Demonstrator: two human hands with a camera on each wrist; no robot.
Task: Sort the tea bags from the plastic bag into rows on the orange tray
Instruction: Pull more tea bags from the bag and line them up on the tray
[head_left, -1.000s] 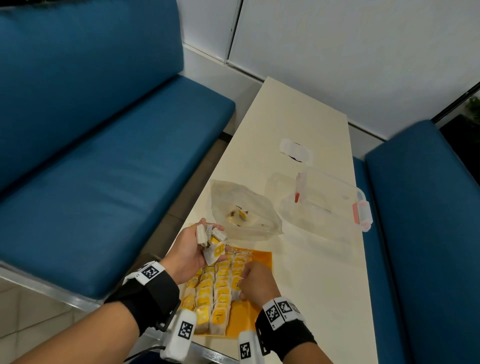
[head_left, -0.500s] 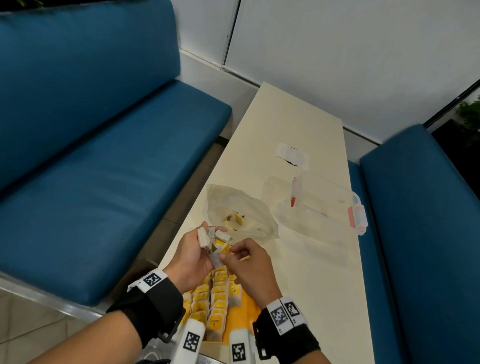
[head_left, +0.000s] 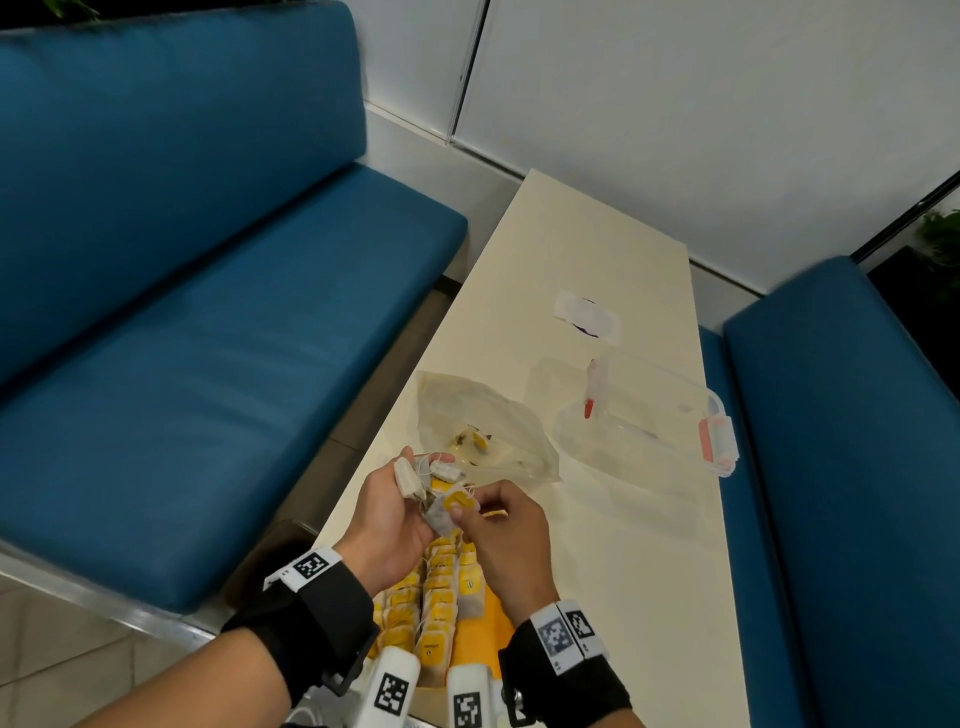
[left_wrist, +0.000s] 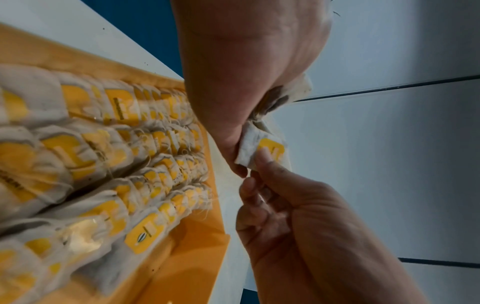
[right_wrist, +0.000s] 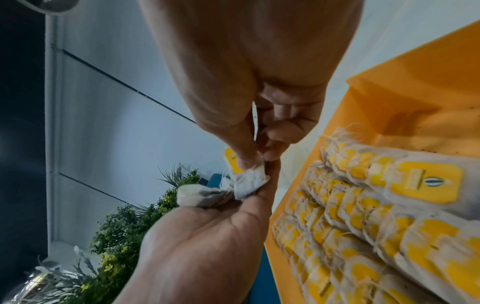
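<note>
Together, both hands grasp tea bags: left hand (head_left: 387, 512) cups a bunch (head_left: 415, 475), right hand (head_left: 506, 540) pinches one bag (head_left: 451, 510) above the orange tray (head_left: 480, 631).

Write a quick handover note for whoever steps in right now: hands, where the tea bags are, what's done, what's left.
Left hand: holds a small bunch of tea bags above the orange tray.
Right hand: pinches one yellow-tagged tea bag at that bunch.
Done: several rows of tea bags lie in the tray's left part.
Left: place the held bags in the bare right part. The plastic bag behind the tray seems to hold at least one more.
</note>
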